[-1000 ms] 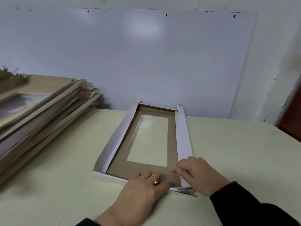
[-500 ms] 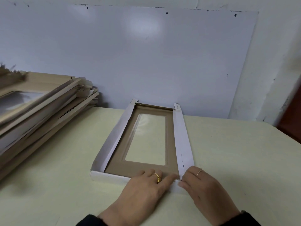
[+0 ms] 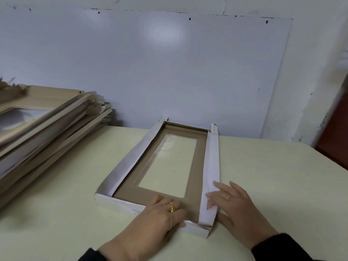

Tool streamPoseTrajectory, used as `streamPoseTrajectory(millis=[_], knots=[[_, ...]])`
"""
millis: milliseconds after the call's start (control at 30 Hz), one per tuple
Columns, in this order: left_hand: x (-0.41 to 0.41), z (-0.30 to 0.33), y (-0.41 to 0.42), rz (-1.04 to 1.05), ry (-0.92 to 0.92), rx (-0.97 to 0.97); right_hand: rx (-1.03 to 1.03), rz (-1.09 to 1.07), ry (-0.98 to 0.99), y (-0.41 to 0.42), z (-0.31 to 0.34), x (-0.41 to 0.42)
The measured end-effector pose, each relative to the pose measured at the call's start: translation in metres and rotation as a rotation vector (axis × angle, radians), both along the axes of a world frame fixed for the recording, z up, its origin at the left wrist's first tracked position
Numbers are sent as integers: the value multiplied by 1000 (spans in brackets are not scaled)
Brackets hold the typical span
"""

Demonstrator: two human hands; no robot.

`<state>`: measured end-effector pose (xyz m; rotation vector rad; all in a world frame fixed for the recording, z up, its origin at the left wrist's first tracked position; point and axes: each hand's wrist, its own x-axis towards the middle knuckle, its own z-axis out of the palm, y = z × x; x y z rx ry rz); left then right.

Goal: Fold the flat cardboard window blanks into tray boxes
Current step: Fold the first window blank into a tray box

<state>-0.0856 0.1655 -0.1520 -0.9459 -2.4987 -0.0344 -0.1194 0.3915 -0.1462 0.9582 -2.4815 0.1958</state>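
Note:
A brown cardboard window blank [image 3: 145, 194] with a clear rectangular window lies on the pale table, its white-backed flaps partly raised. The left side flap [image 3: 130, 161] leans inward and the near end flap [image 3: 114, 201] stands up. My left hand [image 3: 156, 223] presses flat on the blank's near brown border by the near end flap. My right hand [image 3: 237, 208] rests against the long right side flap [image 3: 211, 166] near its near end, fingers straight on its white face, thumb under its outer edge.
A tall slanting stack of flat window blanks [image 3: 43, 132] fills the table's left side. A white board [image 3: 150, 63] leans against the wall just behind the blank. The table's right edge [image 3: 335, 162] runs close to a dark red door.
My right hand has slid from the near right corner to the outer side of the right flap. The left hand stays pressing the near border. The camera has shifted slightly.

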Motion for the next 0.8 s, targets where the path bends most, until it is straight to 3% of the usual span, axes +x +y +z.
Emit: streamPoseTrajectory(millis=[267,433,567,800], knots=[[13,-6,24,116,131,99,82,111,70,-42,-6,4],[12,-1,-7,90,120,77,-56,221,-46,-50,-4,8],[8,2,-40,53,1,155,-30,19,-202,-23,0,-10],[-4,3,-88,272,52,245,-24,-413,-285,50,-8,-37]])
